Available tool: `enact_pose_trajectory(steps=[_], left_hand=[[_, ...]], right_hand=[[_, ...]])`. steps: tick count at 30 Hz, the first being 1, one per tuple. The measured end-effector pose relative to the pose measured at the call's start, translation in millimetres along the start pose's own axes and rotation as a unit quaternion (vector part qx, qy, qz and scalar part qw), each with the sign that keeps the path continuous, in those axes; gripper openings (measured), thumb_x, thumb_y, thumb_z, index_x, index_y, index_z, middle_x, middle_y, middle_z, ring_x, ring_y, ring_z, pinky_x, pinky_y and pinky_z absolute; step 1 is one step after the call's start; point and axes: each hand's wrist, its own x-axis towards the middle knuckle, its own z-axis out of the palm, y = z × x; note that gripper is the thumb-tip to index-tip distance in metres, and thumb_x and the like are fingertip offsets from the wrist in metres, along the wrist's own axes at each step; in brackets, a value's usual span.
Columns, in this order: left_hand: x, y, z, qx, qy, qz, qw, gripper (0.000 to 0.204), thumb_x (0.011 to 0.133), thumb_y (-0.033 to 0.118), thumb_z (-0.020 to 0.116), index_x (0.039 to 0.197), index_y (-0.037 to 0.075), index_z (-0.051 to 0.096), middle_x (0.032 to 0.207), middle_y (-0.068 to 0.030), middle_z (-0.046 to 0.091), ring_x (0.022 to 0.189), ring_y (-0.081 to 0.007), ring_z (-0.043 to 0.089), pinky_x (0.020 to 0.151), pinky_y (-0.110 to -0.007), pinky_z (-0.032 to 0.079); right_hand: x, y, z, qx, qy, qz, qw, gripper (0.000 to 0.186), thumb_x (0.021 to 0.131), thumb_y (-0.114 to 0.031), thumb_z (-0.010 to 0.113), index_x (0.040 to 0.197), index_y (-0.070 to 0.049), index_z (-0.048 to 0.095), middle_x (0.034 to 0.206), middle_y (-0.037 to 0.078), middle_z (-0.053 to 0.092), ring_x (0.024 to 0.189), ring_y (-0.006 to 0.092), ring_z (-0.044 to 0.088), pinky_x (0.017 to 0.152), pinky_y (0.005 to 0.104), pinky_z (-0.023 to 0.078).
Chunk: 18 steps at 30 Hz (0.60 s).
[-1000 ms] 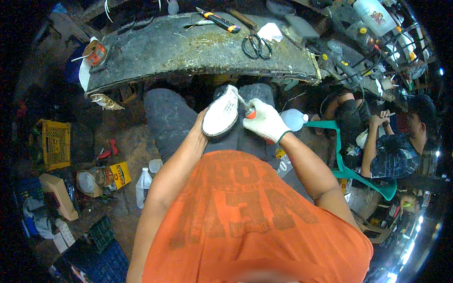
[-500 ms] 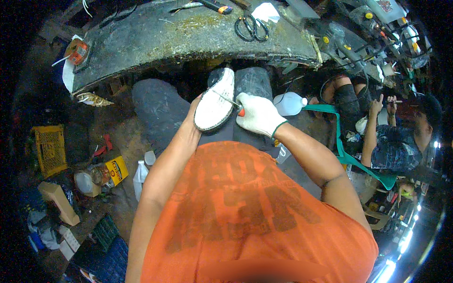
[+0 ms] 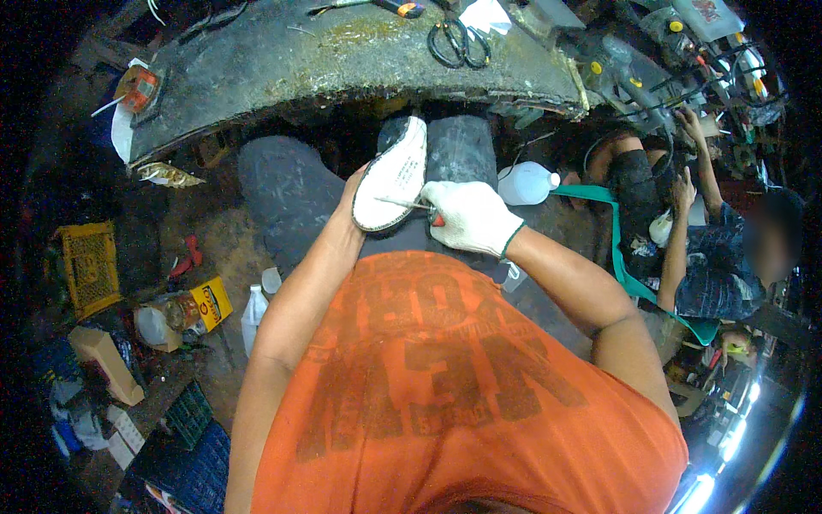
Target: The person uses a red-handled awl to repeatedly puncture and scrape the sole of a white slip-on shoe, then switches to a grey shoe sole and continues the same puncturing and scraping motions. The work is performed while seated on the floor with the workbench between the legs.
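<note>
In the head view, looks down past an orange shirt (image 3: 445, 368) onto dark-trousered thighs. Clasps, with the bare left hand (image 3: 346, 214), the side of a white, dark-rimmed shoe sole (image 3: 392, 180); cannot make out most of the fingers behind it. Holds the sole over the lap, face up, narrower end toward the bench. Wears a white knit glove on the right hand (image 3: 469, 216), closed around the red handle of a thin metal tool (image 3: 438, 220). Lays the shaft across the broader part of the sole; cannot tell whether touching at the tip. Shows beyond the knees a worn workbench (image 3: 257, 90), bearing black-handled scissors (image 3: 462, 44) just beside a white scrap (image 3: 486, 15). Shows to the right a translucent jug (image 3: 525, 184), a green chair (image 3: 618, 248) and a co-worker (image 3: 715, 265); to the left, a yellow crate (image 3: 88, 270) and a white bottle (image 3: 253, 319).
</note>
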Motion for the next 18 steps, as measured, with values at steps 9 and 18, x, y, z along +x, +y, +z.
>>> enact_pose_trajectory(steps=[9,18], left_hand=[[-76.5,38.5,64.8,0.485,0.237,0.192,0.82,0.042,0.106,0.016,0.07,0.144,0.016,0.052,0.109,-0.0124,0.071,0.091,-0.0222,0.072,0.076,-0.04,0.06],[-197.3,72.4,65.4,0.77,0.162,0.207,0.582,0.05,0.091,0.001,0.062,0.137,0.013,0.078,0.175,-0.0219,0.036,0.16,-0.0356,0.041,0.125,-0.042,0.039]], right_hand=[[-14.6,12.5,-6.0,0.496,0.15,0.24,0.821,0.034,0.094,-0.019,0.081,0.12,-0.006,0.065,0.099,0.009,0.072,0.072,0.0158,0.069,0.061,0.0327,0.059],[-16.4,24.7,-5.6,0.728,0.316,0.257,0.551,0.019,0.098,-0.018,0.076,0.11,-0.008,0.064,0.087,0.008,0.069,0.068,0.023,0.071,0.057,0.0401,0.061]])
